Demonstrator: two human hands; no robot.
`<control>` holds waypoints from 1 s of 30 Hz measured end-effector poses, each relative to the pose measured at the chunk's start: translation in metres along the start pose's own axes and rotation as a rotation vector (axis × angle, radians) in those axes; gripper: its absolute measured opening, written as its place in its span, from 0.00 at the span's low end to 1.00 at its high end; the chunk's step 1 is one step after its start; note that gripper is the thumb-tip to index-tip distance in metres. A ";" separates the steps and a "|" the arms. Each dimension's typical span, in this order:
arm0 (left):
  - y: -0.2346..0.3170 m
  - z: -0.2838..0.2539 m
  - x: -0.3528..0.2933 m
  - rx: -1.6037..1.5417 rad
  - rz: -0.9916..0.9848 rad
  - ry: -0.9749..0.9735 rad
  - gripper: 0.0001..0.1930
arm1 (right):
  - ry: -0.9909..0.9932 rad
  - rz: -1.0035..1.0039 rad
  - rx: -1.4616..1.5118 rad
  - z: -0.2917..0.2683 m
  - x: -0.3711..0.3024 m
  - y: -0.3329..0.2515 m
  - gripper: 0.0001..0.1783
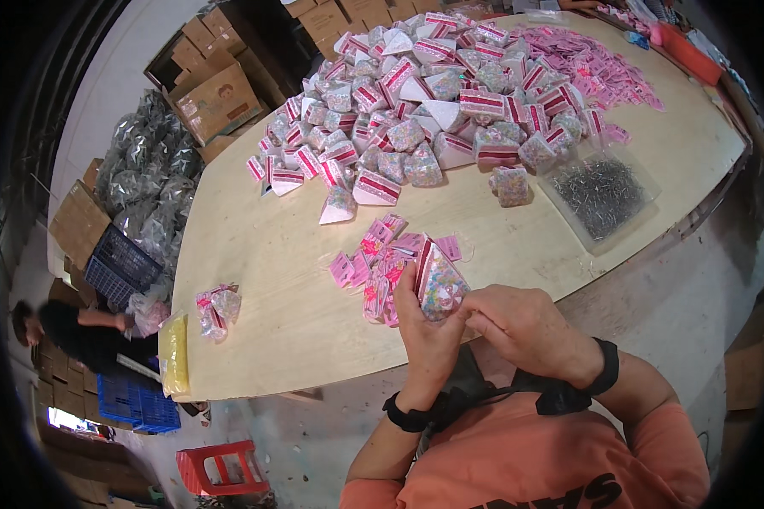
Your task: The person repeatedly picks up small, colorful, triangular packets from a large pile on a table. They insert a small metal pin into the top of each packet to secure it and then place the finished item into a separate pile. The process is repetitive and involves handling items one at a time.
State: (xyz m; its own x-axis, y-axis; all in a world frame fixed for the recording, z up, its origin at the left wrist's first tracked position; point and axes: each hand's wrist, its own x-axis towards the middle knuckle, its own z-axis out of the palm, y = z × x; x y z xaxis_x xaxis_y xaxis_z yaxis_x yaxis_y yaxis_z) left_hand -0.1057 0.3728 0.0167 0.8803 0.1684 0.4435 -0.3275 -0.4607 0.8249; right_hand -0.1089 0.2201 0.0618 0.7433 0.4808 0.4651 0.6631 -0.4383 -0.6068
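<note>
Both hands [475,327] around crinkly triangular packet [440,287]

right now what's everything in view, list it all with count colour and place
clear triangular packet of pastel beads with pink-striped header: one, in both hands
same packets in a heap: many, table's far middle
loose pink header cards: a small pile, beside the hands
more pink cards: many, far right
clear bag of dark metal pieces: one, right of heap
pale wooden table: one
brown cardboard boxes: several, far left
blue crates: a few, left floor
red plastic stool: one, lower left
left hand: holds packet
right hand: pinches packet's edge
</note>
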 end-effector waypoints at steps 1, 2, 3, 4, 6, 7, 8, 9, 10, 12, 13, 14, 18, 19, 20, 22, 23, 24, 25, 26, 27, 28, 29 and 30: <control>0.000 0.000 0.000 0.004 0.008 0.000 0.43 | -0.004 0.004 0.001 0.000 0.000 0.000 0.10; -0.001 0.001 0.000 0.007 0.008 -0.003 0.43 | -0.008 0.009 0.002 0.000 0.000 0.000 0.10; -0.002 0.001 0.000 0.009 0.008 -0.006 0.43 | -0.008 0.012 0.000 0.001 0.000 0.001 0.10; -0.002 0.002 0.000 0.011 0.008 -0.009 0.42 | -0.009 0.016 -0.002 0.001 0.000 0.001 0.10; -0.001 0.002 -0.001 0.020 0.018 -0.008 0.42 | -0.002 0.021 -0.001 0.001 -0.001 0.002 0.10; -0.001 0.002 -0.002 0.025 0.023 -0.008 0.42 | 0.004 0.021 0.001 0.001 0.000 0.001 0.10; -0.001 0.003 -0.002 0.027 0.026 -0.007 0.42 | 0.010 0.021 0.004 0.001 -0.001 0.001 0.10; -0.001 0.003 -0.002 0.029 0.028 -0.006 0.42 | 0.006 0.022 0.000 0.000 -0.001 0.001 0.10; -0.002 0.003 -0.002 0.031 0.031 -0.005 0.42 | 0.001 0.024 -0.003 -0.001 -0.001 0.001 0.10; -0.001 0.004 -0.002 0.016 0.027 -0.006 0.42 | -0.007 0.026 -0.009 -0.002 -0.002 0.001 0.10; 0.000 0.004 -0.002 0.008 0.024 -0.006 0.42 | -0.011 0.026 -0.011 -0.002 -0.002 0.001 0.10; 0.002 0.004 -0.002 0.028 0.040 -0.004 0.42 | -0.015 0.026 -0.014 -0.003 -0.002 0.001 0.10; 0.007 0.002 0.000 0.118 0.112 0.012 0.41 | -0.057 0.052 -0.040 -0.007 -0.001 0.000 0.10; 0.007 0.002 0.000 0.143 0.131 0.018 0.41 | -0.062 0.057 -0.049 -0.008 0.000 0.000 0.10; 0.007 0.002 0.000 0.159 0.148 0.025 0.41 | -0.067 0.059 -0.057 -0.008 0.000 0.000 0.09; 0.008 0.002 0.001 0.190 0.181 0.038 0.40 | -0.049 0.047 -0.041 -0.007 0.000 0.002 0.10; 0.008 0.003 0.001 0.197 0.199 0.040 0.40 | -0.040 0.041 -0.033 -0.006 -0.001 0.002 0.10; 0.008 0.004 0.001 0.203 0.216 0.043 0.40 | -0.039 0.037 -0.039 -0.005 0.000 0.003 0.10; 0.008 0.005 0.000 0.209 0.234 0.045 0.41 | -0.039 0.032 -0.045 -0.004 0.000 0.003 0.09; 0.007 0.004 0.000 0.199 0.223 0.045 0.41 | -0.036 0.029 -0.051 -0.004 0.000 0.003 0.09; 0.006 0.003 0.001 0.188 0.212 0.046 0.41 | -0.029 0.060 -0.001 -0.003 0.001 0.004 0.08; 0.005 0.002 0.001 0.177 0.201 0.047 0.41 | -0.021 0.091 0.049 -0.003 0.002 0.004 0.08; 0.006 0.002 0.001 0.192 0.207 0.046 0.41 | -0.014 0.120 0.099 -0.003 0.004 0.004 0.07; 0.007 0.001 0.002 0.207 0.213 0.045 0.41 | -0.002 0.138 0.159 -0.004 0.005 0.005 0.07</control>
State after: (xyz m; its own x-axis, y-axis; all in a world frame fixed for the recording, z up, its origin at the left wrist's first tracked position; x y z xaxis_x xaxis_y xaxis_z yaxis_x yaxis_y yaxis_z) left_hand -0.1062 0.3690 0.0231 0.7818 0.0851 0.6177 -0.4223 -0.6567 0.6249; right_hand -0.1015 0.2174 0.0631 0.8259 0.4259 0.3695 0.5327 -0.3743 -0.7590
